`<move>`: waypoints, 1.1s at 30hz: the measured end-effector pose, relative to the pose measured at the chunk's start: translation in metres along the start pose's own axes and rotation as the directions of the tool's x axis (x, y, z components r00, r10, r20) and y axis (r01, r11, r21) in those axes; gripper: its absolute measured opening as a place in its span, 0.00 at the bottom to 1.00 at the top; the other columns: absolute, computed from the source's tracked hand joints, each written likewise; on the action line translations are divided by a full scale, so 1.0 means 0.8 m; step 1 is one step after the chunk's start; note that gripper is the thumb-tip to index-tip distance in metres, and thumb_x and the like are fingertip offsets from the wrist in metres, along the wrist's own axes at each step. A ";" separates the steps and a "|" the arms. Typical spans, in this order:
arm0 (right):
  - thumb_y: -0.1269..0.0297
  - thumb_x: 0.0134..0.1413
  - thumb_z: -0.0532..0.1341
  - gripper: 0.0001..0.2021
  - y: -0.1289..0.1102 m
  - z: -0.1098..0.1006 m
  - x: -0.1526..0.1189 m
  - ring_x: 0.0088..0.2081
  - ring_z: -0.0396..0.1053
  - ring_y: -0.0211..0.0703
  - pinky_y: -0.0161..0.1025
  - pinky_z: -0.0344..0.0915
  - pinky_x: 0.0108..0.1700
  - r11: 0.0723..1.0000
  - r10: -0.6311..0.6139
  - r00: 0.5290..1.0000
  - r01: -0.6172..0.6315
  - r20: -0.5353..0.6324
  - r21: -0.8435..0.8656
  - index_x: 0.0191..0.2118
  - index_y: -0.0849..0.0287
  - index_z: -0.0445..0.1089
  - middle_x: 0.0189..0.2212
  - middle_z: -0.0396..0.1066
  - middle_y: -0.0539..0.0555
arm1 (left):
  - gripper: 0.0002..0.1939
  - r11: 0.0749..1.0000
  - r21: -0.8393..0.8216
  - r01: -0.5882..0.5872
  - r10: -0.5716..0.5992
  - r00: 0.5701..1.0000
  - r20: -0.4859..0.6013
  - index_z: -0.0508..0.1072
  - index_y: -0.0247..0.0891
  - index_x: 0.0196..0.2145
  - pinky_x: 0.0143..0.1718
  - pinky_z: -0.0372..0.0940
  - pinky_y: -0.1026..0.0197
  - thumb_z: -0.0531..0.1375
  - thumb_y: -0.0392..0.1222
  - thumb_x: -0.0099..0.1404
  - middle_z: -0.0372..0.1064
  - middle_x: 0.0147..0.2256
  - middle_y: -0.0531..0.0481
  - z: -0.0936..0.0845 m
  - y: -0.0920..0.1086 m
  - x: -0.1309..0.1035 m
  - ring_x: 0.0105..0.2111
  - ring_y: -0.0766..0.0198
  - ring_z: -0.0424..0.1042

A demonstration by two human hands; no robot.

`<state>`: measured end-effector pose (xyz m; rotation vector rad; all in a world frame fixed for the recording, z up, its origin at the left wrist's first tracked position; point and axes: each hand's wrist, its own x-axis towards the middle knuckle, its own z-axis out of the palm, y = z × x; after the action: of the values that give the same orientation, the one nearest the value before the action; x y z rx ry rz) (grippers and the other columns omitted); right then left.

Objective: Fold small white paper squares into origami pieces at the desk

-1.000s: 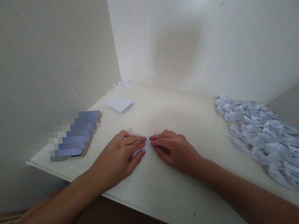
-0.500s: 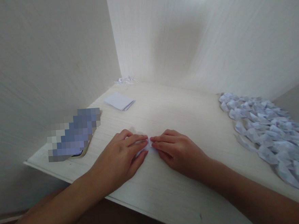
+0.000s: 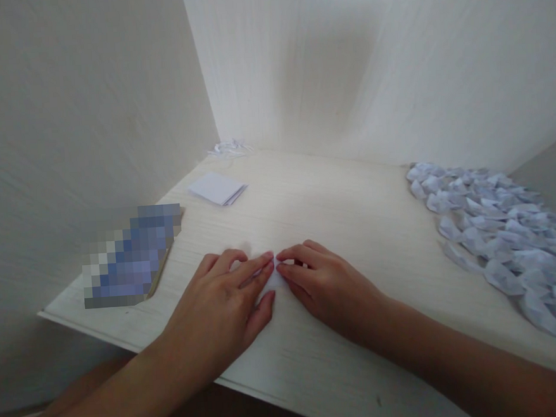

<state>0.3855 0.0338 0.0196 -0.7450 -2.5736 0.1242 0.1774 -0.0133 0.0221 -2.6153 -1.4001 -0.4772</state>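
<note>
A small piece of white paper (image 3: 275,281) lies on the table between my hands, mostly covered by fingers. My left hand (image 3: 231,294) holds it down from the left; its index and middle fingertips press together on the paper, and the thumb rests lower, near its front edge. From the right, my right hand (image 3: 318,272) meets it with bent fingers, the fingertips gathered at the paper's edge and almost touching the left fingertips. How the paper is folded under the fingers is hidden.
A stack of white paper squares (image 3: 217,188) lies farther back on the left. Thin paper scraps (image 3: 230,148) sit in the corner. A blurred-out, phone-like device (image 3: 136,253) lies at the left edge. Many folded paper pieces (image 3: 492,219) spread along the right. Walls enclose the table (image 3: 334,192).
My left index and middle fingers have drawn closer together, and its thumb has moved slightly down from them. My right fingertips have shifted a little along the paper. The view has tilted slightly.
</note>
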 end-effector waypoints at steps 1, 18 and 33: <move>0.76 0.63 0.59 0.06 0.000 0.001 0.000 0.41 0.70 0.47 0.43 0.73 0.46 1.000 0.003 1.000 -0.003 0.005 0.001 0.40 0.64 0.74 0.39 0.75 0.60 | 0.19 1.000 0.002 0.006 -0.006 1.000 0.001 0.74 0.36 0.57 0.48 0.65 0.38 0.58 0.42 0.71 0.75 0.55 0.45 0.000 0.001 -0.001 0.50 0.43 0.70; 0.76 0.63 0.60 0.05 -0.002 0.001 0.003 0.37 0.68 0.46 0.42 0.72 0.42 0.999 0.010 0.999 -0.008 0.045 -0.042 0.37 0.65 0.74 0.35 0.74 0.58 | 0.26 0.997 -0.070 -0.025 0.028 0.999 0.040 0.63 0.35 0.66 0.67 0.52 0.40 0.53 0.40 0.72 0.65 0.64 0.42 0.001 0.003 -0.012 0.67 0.48 0.58; 0.76 0.64 0.59 0.09 0.002 -0.001 0.002 0.40 0.73 0.45 0.43 0.73 0.46 0.991 0.048 0.998 -0.043 -0.034 0.126 0.39 0.63 0.78 0.39 0.78 0.59 | 0.29 0.997 -0.041 -0.065 0.069 0.991 0.113 0.58 0.37 0.69 0.70 0.49 0.37 0.53 0.41 0.73 0.57 0.68 0.43 0.000 -0.001 -0.014 0.69 0.48 0.55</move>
<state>0.3852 0.0364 0.0204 -0.7520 -2.4884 0.2806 0.1709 -0.0216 0.0181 -2.7489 -1.3422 -0.3536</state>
